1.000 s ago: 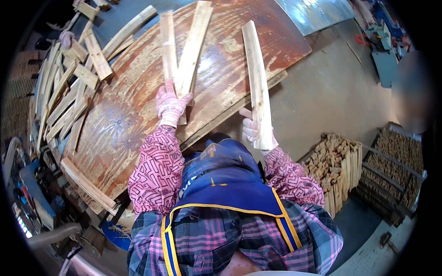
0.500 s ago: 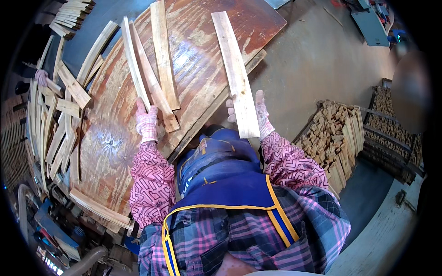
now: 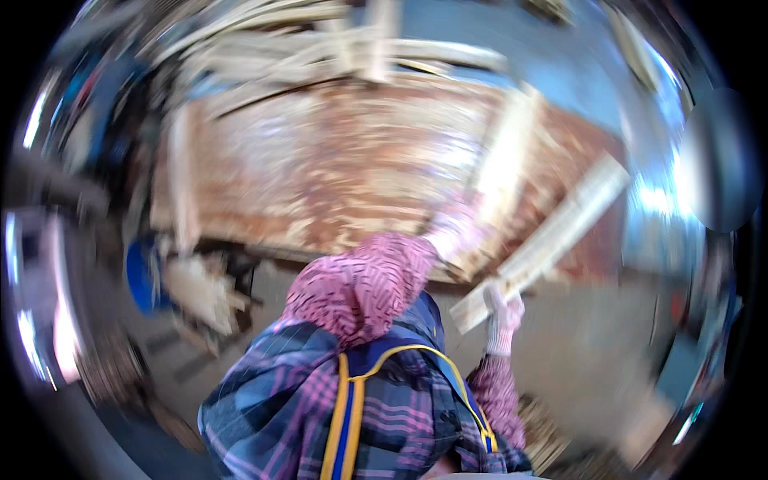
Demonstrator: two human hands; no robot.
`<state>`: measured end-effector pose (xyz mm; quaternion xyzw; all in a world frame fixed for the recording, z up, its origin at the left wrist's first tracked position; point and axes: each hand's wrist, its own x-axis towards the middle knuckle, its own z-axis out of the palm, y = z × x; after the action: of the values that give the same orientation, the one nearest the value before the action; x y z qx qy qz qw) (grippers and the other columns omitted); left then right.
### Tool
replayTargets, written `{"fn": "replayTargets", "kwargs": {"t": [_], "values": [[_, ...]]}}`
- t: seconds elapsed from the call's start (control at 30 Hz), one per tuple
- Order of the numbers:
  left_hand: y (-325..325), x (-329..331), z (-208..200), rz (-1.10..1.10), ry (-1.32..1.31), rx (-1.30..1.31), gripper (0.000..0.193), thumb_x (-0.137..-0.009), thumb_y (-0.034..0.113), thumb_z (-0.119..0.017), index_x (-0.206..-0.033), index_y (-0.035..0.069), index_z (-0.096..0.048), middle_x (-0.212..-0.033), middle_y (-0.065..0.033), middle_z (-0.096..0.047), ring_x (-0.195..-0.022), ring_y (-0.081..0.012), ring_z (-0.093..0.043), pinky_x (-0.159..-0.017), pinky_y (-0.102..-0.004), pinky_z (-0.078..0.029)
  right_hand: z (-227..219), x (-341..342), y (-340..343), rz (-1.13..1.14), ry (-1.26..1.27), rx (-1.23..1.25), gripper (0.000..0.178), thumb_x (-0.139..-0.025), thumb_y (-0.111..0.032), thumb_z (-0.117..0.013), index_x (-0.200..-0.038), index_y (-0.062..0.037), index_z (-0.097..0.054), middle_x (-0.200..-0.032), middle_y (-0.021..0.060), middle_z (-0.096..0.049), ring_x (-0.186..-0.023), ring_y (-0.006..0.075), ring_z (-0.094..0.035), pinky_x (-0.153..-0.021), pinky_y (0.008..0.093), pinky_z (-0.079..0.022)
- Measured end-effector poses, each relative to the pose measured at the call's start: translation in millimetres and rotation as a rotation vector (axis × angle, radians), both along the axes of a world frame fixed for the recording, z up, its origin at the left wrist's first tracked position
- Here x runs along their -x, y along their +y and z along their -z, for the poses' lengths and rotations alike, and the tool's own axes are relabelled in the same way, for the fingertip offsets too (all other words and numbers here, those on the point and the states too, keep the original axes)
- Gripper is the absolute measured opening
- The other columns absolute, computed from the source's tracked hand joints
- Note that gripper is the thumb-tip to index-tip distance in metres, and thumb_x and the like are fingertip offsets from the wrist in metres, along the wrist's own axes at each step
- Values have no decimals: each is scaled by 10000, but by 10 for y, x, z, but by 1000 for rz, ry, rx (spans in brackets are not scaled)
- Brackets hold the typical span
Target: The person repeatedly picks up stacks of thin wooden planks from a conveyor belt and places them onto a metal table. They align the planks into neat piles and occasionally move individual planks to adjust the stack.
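My right hand (image 3: pixel 504 310), in a pale pink knit glove, is closed around the near end of a long flat wooden plank (image 3: pixel 552 232). The plank slants up and to the right, above the table's near right corner. My left hand (image 3: pixel 458 228), gloved alike, reaches over the table's near edge against the lower part of some pale wooden boards (image 3: pixel 508 148). Motion smears its fingers, so whether it grips a board cannot be made out. Those boards lean away toward the far side of the table.
Beneath the boards is a worn reddish-brown wooden tabletop (image 3: pixel 320 152). A jumble of wooden strips (image 3: pixel 272 60) lies along its far side. One board (image 3: pixel 184 180) crosses its left end. A bundle of wood pieces (image 3: pixel 204 296) and a blue round object (image 3: pixel 144 276) are at lower left.
My view has swung left, so the table now lies across it and the strip pile at the far side. My right hand still holds its plank, now slanting rightward. The left hand has blurred.
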<state>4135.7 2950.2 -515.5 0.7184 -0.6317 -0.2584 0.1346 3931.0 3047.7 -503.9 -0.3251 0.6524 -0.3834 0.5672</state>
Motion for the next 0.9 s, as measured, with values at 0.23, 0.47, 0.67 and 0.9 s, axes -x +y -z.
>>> {"fn": "replayTargets", "kwargs": {"t": [0.23,0.47,0.67,0.9], "values": [[572,-875,-881,-204,384,-214,1107,-777,442,-752,-1588,229,-29,-1591,-203,-243,-1390,-373,-391,-1139,-444,-346,-407,-1547,-173,-1420,885,282,678,-753,-547,-761,-1132,2,-638,-962,198,-710,-885,340,-700,-718,431,-545],[2008,-4040,-1019,-829,180,95,785,-765,209,-716,-1481,206,-394,-1084,-182,-664,-976,-314,-657,-854,-407,-528,-522,-3018,38,-1515,247,174,721,-853,-267,-751,-1433,12,-425,-1224,190,-652,-1097,273,-657,-937,360,-519],[3550,-6842,-691,-1141,-4,-92,733,-794,239,-658,-1478,218,-397,-1262,-240,-603,-1132,-382,-605,-974,-393,-468,9,-4266,367,-1440,445,-13,697,-868,-318,-715,-1414,24,-449,-1258,210,-638,-1161,293,-629,-987,367,-485],[3970,-8507,105,-1007,-83,-328,511,-827,256,-596,-1336,248,-553,-1176,-148,-671,-1068,-345,-643,-934,-418,-500,-268,-5533,617,-1581,392,-80,687,-891,-331,-695,-1427,12,-436,-1256,214,-639,-1162,284,-627,-966,360,-492]]}}
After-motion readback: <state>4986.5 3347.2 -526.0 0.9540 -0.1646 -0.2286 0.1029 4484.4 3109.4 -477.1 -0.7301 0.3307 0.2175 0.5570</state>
